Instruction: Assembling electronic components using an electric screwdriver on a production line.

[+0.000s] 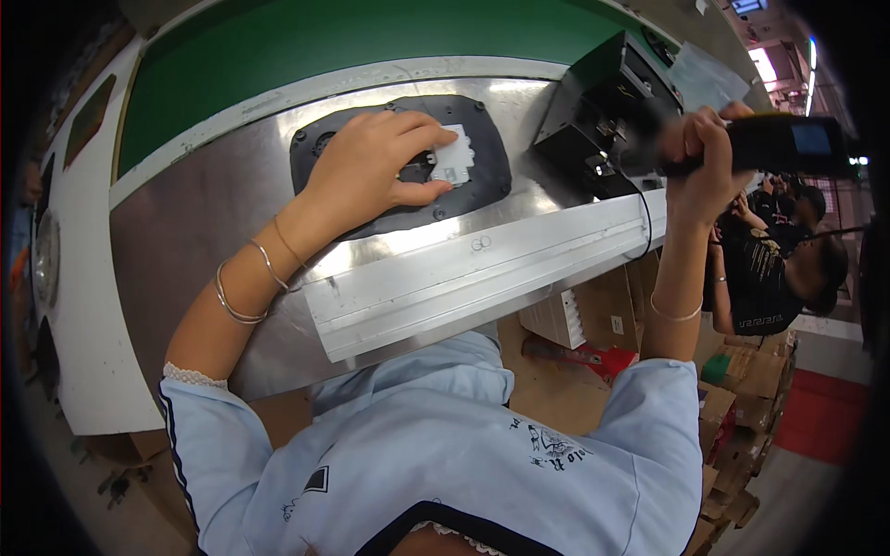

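Observation:
My left hand [369, 165] reaches over a black plastic panel [487, 139] that lies on the metal worktop [204, 213]. Its thumb and fingers pinch the sides of a small white plastic part [453, 159] resting on the panel. Part of the panel is hidden under that hand. Raised at the right, my right hand [706, 162] is wrapped round a black power screwdriver [779, 148] with a blue patch on its body. The tool's front end is blurred and points toward a black box-shaped machine [593, 107], likely a screw feeder.
An aluminium rail [473, 278] runs along the worktop's front edge. A thin black cable [646, 222] hangs over it. Behind the worktop is a green surface [352, 46]. Cardboard boxes [742, 408] are stacked at lower right. Other people [769, 269] sit farther right.

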`<act>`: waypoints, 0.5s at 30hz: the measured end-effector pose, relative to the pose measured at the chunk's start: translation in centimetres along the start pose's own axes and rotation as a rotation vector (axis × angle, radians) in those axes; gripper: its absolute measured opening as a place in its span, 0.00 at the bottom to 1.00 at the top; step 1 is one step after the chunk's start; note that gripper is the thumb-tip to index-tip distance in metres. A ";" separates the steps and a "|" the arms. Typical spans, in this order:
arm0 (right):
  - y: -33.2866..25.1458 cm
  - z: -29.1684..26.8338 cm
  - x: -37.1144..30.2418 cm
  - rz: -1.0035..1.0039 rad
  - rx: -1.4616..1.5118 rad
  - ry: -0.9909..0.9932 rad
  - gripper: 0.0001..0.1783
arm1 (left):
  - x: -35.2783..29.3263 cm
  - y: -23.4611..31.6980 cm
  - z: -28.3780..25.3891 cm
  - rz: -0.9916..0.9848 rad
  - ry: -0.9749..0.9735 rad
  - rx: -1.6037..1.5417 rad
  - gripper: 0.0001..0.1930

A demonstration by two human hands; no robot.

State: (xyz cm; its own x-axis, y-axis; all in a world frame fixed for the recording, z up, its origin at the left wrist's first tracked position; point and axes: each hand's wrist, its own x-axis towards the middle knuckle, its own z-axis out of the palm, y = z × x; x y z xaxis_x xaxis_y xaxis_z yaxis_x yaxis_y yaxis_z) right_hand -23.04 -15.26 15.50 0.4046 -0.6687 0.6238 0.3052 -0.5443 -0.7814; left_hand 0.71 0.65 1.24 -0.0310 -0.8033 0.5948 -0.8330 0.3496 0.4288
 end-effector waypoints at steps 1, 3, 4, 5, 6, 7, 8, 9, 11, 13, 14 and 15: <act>-0.3 0.3 -0.4 -0.014 0.015 -0.041 0.13 | 0.0 0.2 -0.1 -0.013 0.002 0.001 0.23; -0.9 1.3 -0.9 -0.035 -0.003 -0.105 0.18 | 0.2 0.5 -0.4 -0.146 -0.069 -0.018 0.29; -1.0 2.5 -0.8 -0.029 0.002 -0.113 0.18 | 0.1 0.4 -0.2 -0.157 -0.068 -0.017 0.29; -1.0 4.1 -0.8 -0.042 0.079 -0.138 0.18 | -0.1 0.1 0.1 -0.156 -0.037 -0.048 0.32; -0.9 5.5 -1.0 -0.055 0.152 -0.161 0.19 | -0.2 -0.2 0.3 -0.154 -0.006 -0.081 0.35; -0.4 6.7 -1.1 -0.063 0.181 -0.183 0.19 | -0.2 -0.3 0.4 -0.163 -0.002 -0.080 0.35; 0.5 7.5 -1.1 -0.049 0.224 -0.249 0.19 | -0.3 -0.3 0.5 -0.159 0.004 -0.085 0.36; 1.3 8.2 -1.1 -0.035 0.265 -0.314 0.20 | -0.3 -0.3 0.6 -0.153 0.010 -0.092 0.38; 1.7 11.0 -1.3 -0.034 0.254 -0.323 0.18 | -0.2 -0.3 0.7 -0.146 0.022 -0.098 0.38; 2.5 13.0 -1.3 -0.031 0.301 -0.354 0.15 | -0.3 -0.3 0.6 -0.144 0.036 -0.097 0.38; 2.8 13.6 -1.3 -0.026 0.307 -0.363 0.15 | -0.4 -0.3 0.6 -0.141 0.032 -0.094 0.38; 3.0 14.0 -1.3 -0.021 0.282 -0.354 0.15 | -0.4 -0.3 0.6 -0.135 0.027 -0.094 0.39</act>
State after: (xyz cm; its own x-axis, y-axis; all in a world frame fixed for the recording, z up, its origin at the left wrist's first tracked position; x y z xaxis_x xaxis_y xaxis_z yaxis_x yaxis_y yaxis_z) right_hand -10.61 -8.91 12.10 0.6506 -0.4182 0.6339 0.5193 -0.3641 -0.7732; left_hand 0.61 0.55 0.47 0.0935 -0.8332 0.5450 -0.7732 0.2842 0.5669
